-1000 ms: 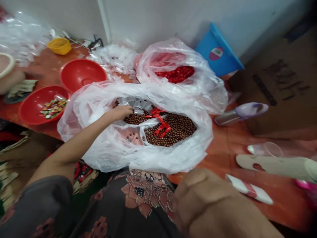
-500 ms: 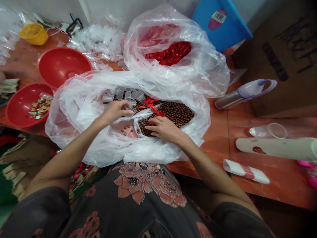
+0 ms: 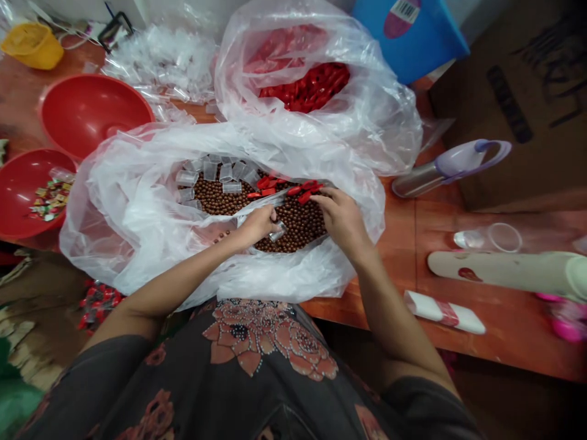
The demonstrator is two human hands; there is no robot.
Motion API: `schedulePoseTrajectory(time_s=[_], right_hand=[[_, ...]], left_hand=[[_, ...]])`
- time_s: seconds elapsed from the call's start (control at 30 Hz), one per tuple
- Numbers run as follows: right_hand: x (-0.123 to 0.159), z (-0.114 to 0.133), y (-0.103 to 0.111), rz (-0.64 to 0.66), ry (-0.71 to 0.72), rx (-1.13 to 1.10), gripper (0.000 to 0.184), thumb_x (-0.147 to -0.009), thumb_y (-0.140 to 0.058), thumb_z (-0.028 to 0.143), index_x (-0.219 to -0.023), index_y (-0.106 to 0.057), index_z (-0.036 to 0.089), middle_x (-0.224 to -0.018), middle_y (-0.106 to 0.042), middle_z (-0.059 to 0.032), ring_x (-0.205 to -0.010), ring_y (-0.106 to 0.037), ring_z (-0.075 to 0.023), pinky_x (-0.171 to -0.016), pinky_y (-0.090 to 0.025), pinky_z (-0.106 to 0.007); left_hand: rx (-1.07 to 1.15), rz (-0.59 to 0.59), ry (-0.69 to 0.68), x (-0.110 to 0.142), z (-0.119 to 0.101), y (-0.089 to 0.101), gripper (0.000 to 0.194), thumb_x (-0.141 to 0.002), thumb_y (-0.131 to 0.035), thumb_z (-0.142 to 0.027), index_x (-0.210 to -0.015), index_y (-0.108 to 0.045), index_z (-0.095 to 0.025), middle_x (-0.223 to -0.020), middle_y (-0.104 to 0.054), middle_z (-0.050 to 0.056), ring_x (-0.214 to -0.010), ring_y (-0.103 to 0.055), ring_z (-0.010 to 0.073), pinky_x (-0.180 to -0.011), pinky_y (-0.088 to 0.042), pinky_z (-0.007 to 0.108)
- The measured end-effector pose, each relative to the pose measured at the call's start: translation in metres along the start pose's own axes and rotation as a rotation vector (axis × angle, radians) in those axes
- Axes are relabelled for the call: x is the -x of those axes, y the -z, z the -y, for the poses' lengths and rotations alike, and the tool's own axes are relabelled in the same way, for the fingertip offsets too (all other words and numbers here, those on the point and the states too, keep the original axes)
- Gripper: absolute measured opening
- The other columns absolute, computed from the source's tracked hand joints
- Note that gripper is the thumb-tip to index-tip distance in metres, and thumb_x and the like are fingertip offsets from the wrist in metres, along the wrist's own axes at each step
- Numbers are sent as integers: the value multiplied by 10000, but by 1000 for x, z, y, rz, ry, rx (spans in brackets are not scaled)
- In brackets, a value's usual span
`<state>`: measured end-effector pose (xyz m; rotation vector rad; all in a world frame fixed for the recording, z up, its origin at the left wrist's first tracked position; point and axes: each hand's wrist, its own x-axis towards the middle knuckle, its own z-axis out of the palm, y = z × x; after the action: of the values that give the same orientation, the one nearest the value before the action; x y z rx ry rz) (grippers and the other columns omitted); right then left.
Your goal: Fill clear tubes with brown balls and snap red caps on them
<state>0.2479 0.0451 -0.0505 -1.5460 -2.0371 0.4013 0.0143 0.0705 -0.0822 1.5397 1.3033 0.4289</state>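
My left hand (image 3: 259, 225) pinches a small clear plastic container (image 3: 277, 232) low over brown balls (image 3: 298, 229) in a white plastic bag (image 3: 183, 269). To the right, my right hand (image 3: 343, 217) has its fingertips on a red plastic piece (image 3: 305, 195) at the edge of a small red cluster; its grip is partly hidden. More red pieces (image 3: 268, 183) lie left of these, on the balls. Several clear containers (image 3: 225, 172) rest at the back left of the bag's opening. A fold of plastic (image 3: 261, 201) divides the balls.
Behind stands another bag (image 3: 385, 122) of red pieces (image 3: 316, 88). Two red bowls (image 3: 96, 110) are at the left; the nearer holds small wrapped items (image 3: 50, 198). Clear containers (image 3: 160, 61) are heaped at the back. A bottle (image 3: 417, 177) and a pale cylinder (image 3: 495, 269) lie right.
My left hand has moved right and nearer me, now with a clear container in its fingers. My right hand has moved right and away from me, and red pieces have shifted with it.
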Motion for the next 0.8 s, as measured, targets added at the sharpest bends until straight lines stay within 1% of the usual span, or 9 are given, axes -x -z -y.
schedulePoseTrajectory(time_s=[0.13,0.23,0.33,0.43,0.5,0.6,0.67,0.73,0.8], right_hand=[[27,8,8,-104,-64,-74,361,-918,-408,124,-1073,-696,278,-1103,-648,-83,-1093,-603,-238,-977,-499,-459],[43,10,8,-158,-121,-129,338,-923,-410,126,-1042,-685,283,-1042,-625,-71,-1038,-608,-216,-930,-519,-416],[53,10,3,-180,-168,-183,309,-918,-419,133,-1014,-679,270,-1015,-616,-66,-1013,-609,-215,-918,-521,-412],[57,9,-3,-178,-206,-222,301,-911,-413,135,-1009,-674,248,-1026,-613,-74,-1023,-607,-223,-926,-520,-428],[58,9,-7,-170,-234,-237,304,-914,-404,140,-1031,-666,239,-1053,-609,-84,-1045,-605,-228,-937,-521,-441],[57,10,-9,-159,-274,-229,313,-928,-395,162,-1088,-649,252,-1114,-608,-89,-1094,-599,-229,-959,-520,-452],[55,9,-8,-160,-282,-199,331,-932,-390,168,-1132,-639,256,-1147,-611,-92,-1126,-592,-228,-983,-511,-455],[51,8,-7,-157,-273,-169,348,-935,-385,172,-1172,-631,237,-1169,-613,-107,-1144,-589,-231,-1002,-501,-457],[45,7,-6,-143,-257,-151,362,-939,-376,179,-1201,-623,217,-1187,-609,-125,-1150,-589,-235,-1007,-498,-459]], left_hand=[[148,-4,-39,-11,-1,-17,289,-658,-767,-168,-700,-484,-209,-608,-513,-23,-580,-489,144,-577,-381,298],[195,10,-66,-17,-4,-27,287,-711,-756,-242,-710,-472,-206,-610,-513,-40,-555,-498,131,-563,-388,282],[199,-23,-115,-21,-8,-34,273,-746,-740,-290,-724,-482,-201,-646,-551,-34,-584,-521,133,-584,-397,275],[200,-82,-164,-24,-10,-41,266,-756,-733,-298,-723,-491,-196,-674,-570,-25,-620,-526,135,-622,-403,278],[239,-100,-170,-26,-10,-46,266,-757,-732,-308,-721,-495,-192,-684,-571,-22,-639,-532,137,-637,-412,277],[390,-89,-142,-28,-9,-51,277,-731,-748,-309,-760,-498,-190,-727,-578,-24,-681,-557,134,-664,-442,271],[520,-74,-121,-29,-7,-52,321,-690,-776,-281,-818,-496,-191,-772,-586,-28,-699,-576,124,-686,-465,269],[624,-61,-99,-29,-6,-51,365,-657,-791,-229,-883,-508,-188,-808,-597,-25,-712,-596,114,-706,-485,270],[680,-42,-75,-27,-5,-46,391,-637,-790,-182,-948,-553,-175,-830,-611,-15,-710,-609,107,-712,-500,274]])
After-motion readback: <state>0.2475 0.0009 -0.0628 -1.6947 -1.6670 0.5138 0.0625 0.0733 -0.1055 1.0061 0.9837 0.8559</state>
